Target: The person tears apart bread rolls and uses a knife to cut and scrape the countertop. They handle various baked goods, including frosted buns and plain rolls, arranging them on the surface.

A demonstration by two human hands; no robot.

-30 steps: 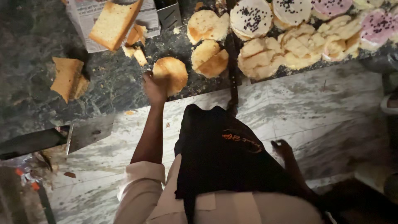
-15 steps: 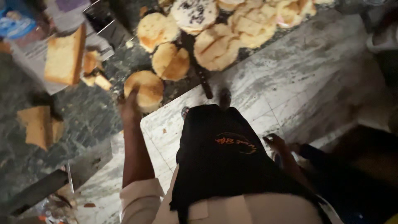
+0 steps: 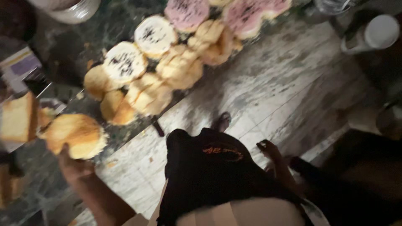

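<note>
My left hand grips a round golden sponge cake from below, lifted just over the edge of the dark green counter. My right hand hangs low beside my black apron, fingers loosely curled, holding nothing. On the counter lie more plain round cakes, white-iced cakes with dark sprinkles and pink-iced cakes. The picture is blurred.
A square slab of cake rests on a box at the left edge. A glass jar stands at the top left, and a white-lidded container at the top right. Marble floor lies below, with my foot on it.
The view has swung to the right. My left hand has raised the round cake off the counter and drawn it toward me. My right hand stays by my side.
</note>
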